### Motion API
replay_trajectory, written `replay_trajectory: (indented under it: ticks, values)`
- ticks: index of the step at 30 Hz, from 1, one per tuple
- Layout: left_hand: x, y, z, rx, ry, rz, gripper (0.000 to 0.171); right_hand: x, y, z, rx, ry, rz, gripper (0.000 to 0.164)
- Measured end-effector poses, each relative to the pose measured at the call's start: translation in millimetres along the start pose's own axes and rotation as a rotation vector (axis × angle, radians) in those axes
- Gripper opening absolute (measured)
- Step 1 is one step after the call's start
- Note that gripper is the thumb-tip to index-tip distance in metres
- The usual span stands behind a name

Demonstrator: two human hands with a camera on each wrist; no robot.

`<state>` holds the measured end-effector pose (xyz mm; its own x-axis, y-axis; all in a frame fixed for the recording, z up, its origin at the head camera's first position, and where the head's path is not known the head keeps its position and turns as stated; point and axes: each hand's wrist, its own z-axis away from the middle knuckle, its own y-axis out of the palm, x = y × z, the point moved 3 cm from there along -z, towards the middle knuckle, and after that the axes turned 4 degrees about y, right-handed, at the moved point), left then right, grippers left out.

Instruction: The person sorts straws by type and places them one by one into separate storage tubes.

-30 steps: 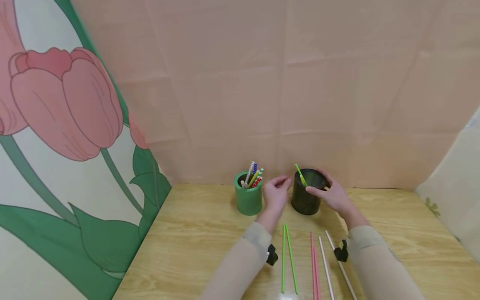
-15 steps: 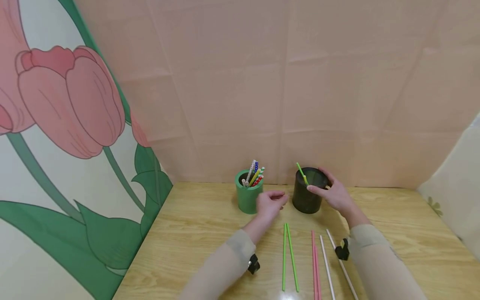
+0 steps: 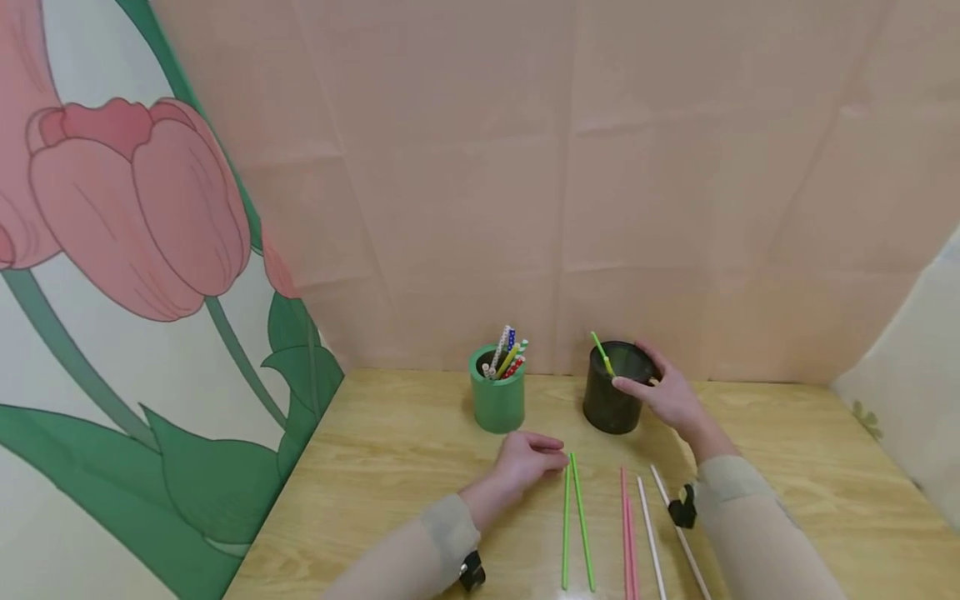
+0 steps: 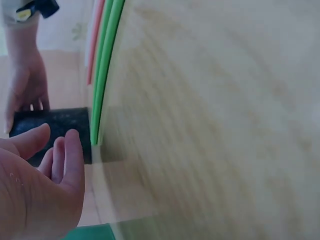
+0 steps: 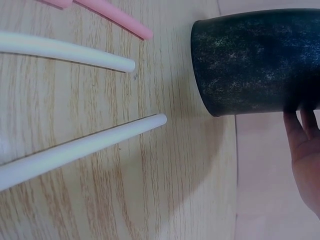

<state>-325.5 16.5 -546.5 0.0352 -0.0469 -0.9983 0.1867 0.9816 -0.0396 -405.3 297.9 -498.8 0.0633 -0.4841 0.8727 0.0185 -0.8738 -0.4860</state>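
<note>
Gripping the upright black cup point(image 3: 609, 407) near its rim with the right hand point(image 3: 672, 400), left hand point(image 3: 522, 463) loosely bent, thumb and fingertips apart, two green sticks point(image 4: 106, 69) lying just beside those fingertips, far ends nearest, long axes running fore-and-aft, near ends splayed.

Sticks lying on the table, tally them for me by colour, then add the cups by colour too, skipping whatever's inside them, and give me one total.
Green sticks: 2
Pink sticks: 2
White sticks: 2
Green cup: 1
Black cup: 1
Total: 8
</note>
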Motion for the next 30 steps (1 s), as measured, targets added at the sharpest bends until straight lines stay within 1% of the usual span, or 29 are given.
replay_trajectory:
  ticks: [3,7,11,18,20,23,27,30]
  values:
    - [4.4,-1.2,5.9,0.016,-0.021,0.036,0.026,-1.1,0.8,0.9,-0.004,0.001,0.004,0.104]
    - [9.2,-2.5,9.6,0.011,-0.062,0.045,0.026,-0.3,0.9,1.1,-0.007,-0.006,0.009,0.104]
    - [12.5,-1.7,11.1,0.013,-0.085,0.048,0.025,0.6,0.6,1.1,-0.001,-0.009,0.01,0.104]
    - [16.8,0.8,16.6,0.047,-0.069,0.04,0.026,-0.4,0.6,0.4,0.0,0.001,0.018,0.104]
    - [17.4,0.7,18.2,0.048,-0.059,0.029,0.026,-0.8,0.7,0.4,-0.003,0.003,0.019,0.104]
    - [16.8,0.1,19.8,0.042,-0.063,0.015,0.026,-1.2,0.9,-0.1,-0.007,-0.002,0.018,0.103]
    - [15.5,0.2,20.6,0.045,-0.079,-0.022,0.029,-2.0,0.8,-1.6,-0.006,-0.007,0.017,0.103]
    - [14.2,1.5,21.2,0.057,-0.073,-0.052,0.032,-2.2,-0.4,-2.9,-0.002,-0.002,0.021,0.104]
